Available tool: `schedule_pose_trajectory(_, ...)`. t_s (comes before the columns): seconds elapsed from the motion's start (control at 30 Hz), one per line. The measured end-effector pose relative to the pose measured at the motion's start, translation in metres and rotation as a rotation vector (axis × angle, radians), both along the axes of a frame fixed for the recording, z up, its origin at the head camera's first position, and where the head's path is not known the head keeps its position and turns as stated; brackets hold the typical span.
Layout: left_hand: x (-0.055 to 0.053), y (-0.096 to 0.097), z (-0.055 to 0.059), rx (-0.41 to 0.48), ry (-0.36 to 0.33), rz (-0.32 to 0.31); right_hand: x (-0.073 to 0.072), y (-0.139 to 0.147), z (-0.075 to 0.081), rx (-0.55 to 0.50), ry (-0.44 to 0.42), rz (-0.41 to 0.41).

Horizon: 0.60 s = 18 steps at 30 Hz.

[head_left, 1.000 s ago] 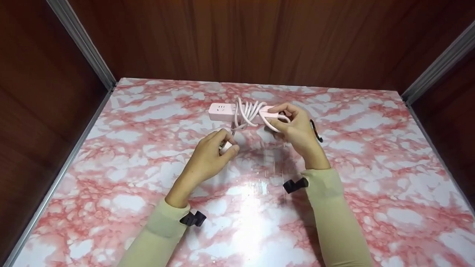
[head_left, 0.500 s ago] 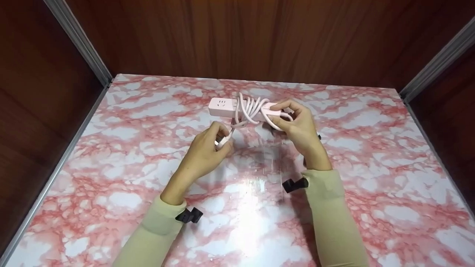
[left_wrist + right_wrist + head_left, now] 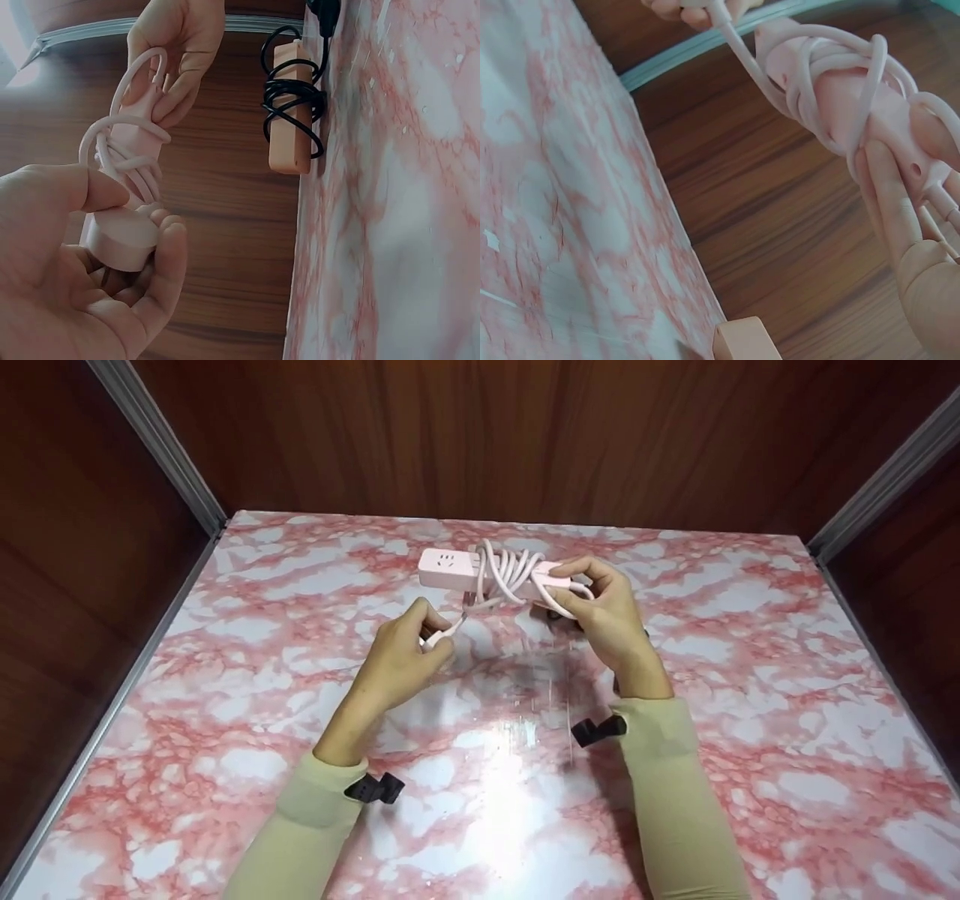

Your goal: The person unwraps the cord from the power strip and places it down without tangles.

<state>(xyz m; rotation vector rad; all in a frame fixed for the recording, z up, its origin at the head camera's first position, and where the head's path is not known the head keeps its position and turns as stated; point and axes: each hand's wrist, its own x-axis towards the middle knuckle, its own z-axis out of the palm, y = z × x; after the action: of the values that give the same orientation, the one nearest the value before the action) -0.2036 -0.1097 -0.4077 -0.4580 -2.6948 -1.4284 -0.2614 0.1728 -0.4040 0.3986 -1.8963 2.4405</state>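
A pink power strip (image 3: 448, 568) with its pale cord (image 3: 510, 574) wound several times round the middle is held up over the table. My right hand (image 3: 611, 607) grips the strip's right end between thumb and fingers, where a loop of cord sticks out. In the right wrist view, fingers (image 3: 889, 187) lie along the strip's underside. My left hand (image 3: 401, 656) pinches the cord's round plug (image 3: 120, 238), whose prong points down in the left wrist view. From the plug, a short length of cord runs to the windings.
A second, peach-coloured power strip (image 3: 289, 146) wrapped in black cord (image 3: 292, 97) lies on the red-and-white marbled table (image 3: 262, 675); in the head view my right hand mostly hides it. Brown wood-grain panels (image 3: 510, 442) with metal corner posts (image 3: 161, 442) enclose the back and sides.
Both hands have lifted the power strip a little. My left hand has drawn the plug left and away from the strip, showing more cord between them.
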Motion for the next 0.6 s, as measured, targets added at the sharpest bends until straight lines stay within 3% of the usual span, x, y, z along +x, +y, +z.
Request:
schedule_pose_trajectory(0.2,-0.002,-0.004,-0.001,-0.002,0.019,0.054,0.0,0.0,0.001,-0.09,0.015,0.029)
schedule_pose_trajectory(0.3,-0.003,-0.006,0.001,0.001,0.03,0.099,0.0,0.004,0.002,-0.104,0.029,-0.005)
schedule_pose_trajectory(0.43,-0.005,-0.009,0.003,0.013,0.049,0.115,-0.001,0.009,0.002,-0.129,0.039,-0.022)
schedule_pose_trajectory(0.6,-0.009,-0.016,0.001,0.022,0.086,0.152,-0.002,0.012,0.003,-0.151,0.037,0.036)
